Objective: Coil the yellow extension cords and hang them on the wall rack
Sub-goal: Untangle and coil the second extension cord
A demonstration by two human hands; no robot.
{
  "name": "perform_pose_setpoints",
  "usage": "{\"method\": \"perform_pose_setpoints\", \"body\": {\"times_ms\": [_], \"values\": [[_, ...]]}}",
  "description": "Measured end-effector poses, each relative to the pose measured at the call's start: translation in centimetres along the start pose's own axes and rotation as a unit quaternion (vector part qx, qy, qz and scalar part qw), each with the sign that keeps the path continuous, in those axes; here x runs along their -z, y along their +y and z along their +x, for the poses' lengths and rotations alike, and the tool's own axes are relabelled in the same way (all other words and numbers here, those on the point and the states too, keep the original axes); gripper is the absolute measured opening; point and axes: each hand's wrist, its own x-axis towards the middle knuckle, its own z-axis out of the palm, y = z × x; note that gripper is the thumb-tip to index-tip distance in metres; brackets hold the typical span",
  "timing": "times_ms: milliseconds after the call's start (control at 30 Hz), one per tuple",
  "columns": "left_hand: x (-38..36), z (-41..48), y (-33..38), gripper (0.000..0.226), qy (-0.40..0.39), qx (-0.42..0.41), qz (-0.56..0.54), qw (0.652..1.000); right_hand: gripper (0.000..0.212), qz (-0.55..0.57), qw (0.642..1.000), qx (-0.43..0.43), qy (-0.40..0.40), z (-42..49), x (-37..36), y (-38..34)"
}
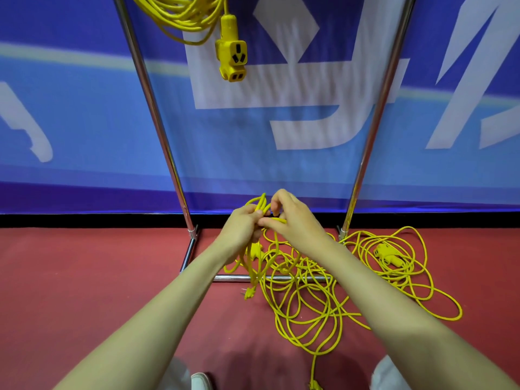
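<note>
My left hand (242,224) grips a few gathered loops of a yellow extension cord (260,205); the loops hang below it and end in a plug (249,293). My right hand (292,218) pinches a strand of the same cord right beside the left hand. Loose yellow cord (306,299) lies tangled on the red floor under my arms. A second loose heap with a yellow socket block (389,253) lies to the right. Another coiled yellow cord (185,15) hangs from the top of the metal rack (153,108), its socket block (231,56) dangling.
The rack's chrome uprights (377,114) and floor bars (191,249) stand against a blue banner wall (84,130). Red floor (84,277) spreads left of the cords. My shoe (201,382) shows at the bottom edge.
</note>
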Motion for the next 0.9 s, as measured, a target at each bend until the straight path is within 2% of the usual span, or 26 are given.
{"method": "perform_pose_setpoints", "body": {"times_ms": [67, 133, 200, 300, 367, 400, 467, 533, 633, 700, 767, 833, 900], "values": [[0.0, -0.1, 0.6, 0.025, -0.018, 0.006, -0.002, 1.000, 0.038, -0.004, 1.000, -0.017, -0.002, 0.0, 0.0, 0.1], [0.3, -0.2, 1.3, 0.031, -0.036, 0.008, -0.001, 0.999, 0.043, 0.040, 0.999, -0.025, -0.017, -0.1, 0.2, 0.0], [0.8, -0.4, 1.8, 0.032, -0.048, 0.002, 0.015, 0.999, 0.052, 0.069, 0.996, -0.018, -0.052, -0.1, 0.9, 0.0], [1.3, -0.4, 2.3, 0.031, -0.056, -0.004, 0.040, 0.998, 0.068, 0.047, 0.994, 0.008, -0.094, -0.3, 2.0, 0.1], [1.2, -0.3, 2.5, 0.027, -0.068, -0.007, 0.051, 0.996, 0.070, -0.023, 0.997, 0.007, -0.077, -0.3, 2.4, 0.2], [1.2, -0.3, 2.6, 0.026, -0.071, -0.011, 0.057, 0.996, 0.068, -0.095, 0.993, -0.002, -0.070, -0.3, 2.6, 0.2], [1.3, -0.2, 2.8, 0.025, -0.069, -0.018, 0.063, 0.995, 0.061, -0.234, 0.967, -0.046, -0.088, -0.4, 2.9, 0.8], [1.6, -0.1, 2.9, 0.026, -0.081, -0.025, 0.078, 0.993, 0.058, -0.249, 0.958, -0.088, -0.110, -0.5, 3.3, 1.3], [1.6, -0.5, 3.0, 0.024, -0.106, -0.030, 0.102, 0.989, 0.057, -0.289, 0.946, -0.095, -0.115, -0.4, 3.6, 1.9], [1.7, -0.4, 2.9, 0.028, -0.098, -0.033, 0.108, 0.989, 0.042, -0.213, 0.967, -0.112, -0.083, -0.1, 4.0, 2.0], [2.1, 0.0, 2.5, 0.028, -0.085, -0.028, 0.109, 0.990, 0.020, 0.009, 0.991, -0.113, -0.074, 0.0, 4.4, 1.5], [2.7, 0.3, 1.9, 0.022, -0.078, -0.008, 0.088, 0.993, 0.016, 0.209, 0.967, -0.111, -0.095, 0.0, 5.0, 0.4], [3.0, 0.3, 1.2, 0.024, -0.091, 0.015, 0.063, 0.994, 0.020, 0.334, 0.929, -0.125, -0.096, 0.3, 5.4, 0.0]]}}
